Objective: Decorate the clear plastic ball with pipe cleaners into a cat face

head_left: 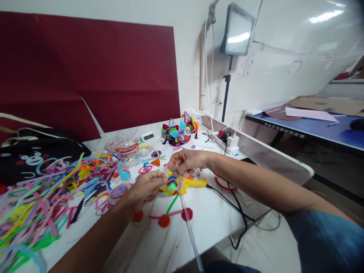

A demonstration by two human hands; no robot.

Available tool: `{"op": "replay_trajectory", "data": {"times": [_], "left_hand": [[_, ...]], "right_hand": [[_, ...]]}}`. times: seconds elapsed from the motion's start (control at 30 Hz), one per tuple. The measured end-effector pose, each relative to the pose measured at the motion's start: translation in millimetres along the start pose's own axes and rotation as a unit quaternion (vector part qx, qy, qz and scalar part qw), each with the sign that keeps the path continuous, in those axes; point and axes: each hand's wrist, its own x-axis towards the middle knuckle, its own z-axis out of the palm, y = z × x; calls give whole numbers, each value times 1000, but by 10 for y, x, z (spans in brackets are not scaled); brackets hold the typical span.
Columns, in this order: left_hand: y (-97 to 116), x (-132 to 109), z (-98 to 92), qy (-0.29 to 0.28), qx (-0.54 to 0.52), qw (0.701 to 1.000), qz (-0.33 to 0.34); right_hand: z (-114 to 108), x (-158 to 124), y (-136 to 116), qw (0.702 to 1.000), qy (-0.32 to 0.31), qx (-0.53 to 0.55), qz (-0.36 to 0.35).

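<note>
My left hand point(148, 185) pinches the left edge of a rounded, multicoloured pipe-cleaner piece point(172, 184) with yellow, blue and green bands. Over its upper edge, my right hand point(184, 162) has its fingers curled together; whatever they grip is too small to make out. Just right of the piece lies a yellow hot glue gun point(195, 184) on the white table. A long clear glue stick point(191, 233) runs from it toward the table's front edge. Below my hands are an orange pipe-cleaner disc point(164, 220) and a red disc point(187, 214), beside a pink stem.
Loose pipe cleaners point(36, 204) pile up at the left, before a black bag point(36, 155). Finished colourful pieces point(178, 132) and a small digital timer point(148, 136) stand at the back. A power strip point(224, 142) and black cable point(241, 212) lie right.
</note>
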Motion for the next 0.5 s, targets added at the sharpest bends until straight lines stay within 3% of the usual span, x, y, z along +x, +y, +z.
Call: {"op": "replay_trajectory", "data": {"times": [0.17, 0.3, 0.4, 0.5], "left_hand": [[-11, 18, -27, -2, 5, 1000, 2], [-11, 36, -43, 9, 2, 1000, -1], [-6, 44, -51, 21, -3, 1000, -5], [12, 36, -61, 32, -6, 999, -5]], "right_hand": [[-69, -164, 50, 993, 95, -27, -56], [-111, -457, 159, 974, 169, -130, -82], [-97, -746, 259, 929, 216, -295, -50], [-50, -1004, 381, 871, 248, -420, 54]]}}
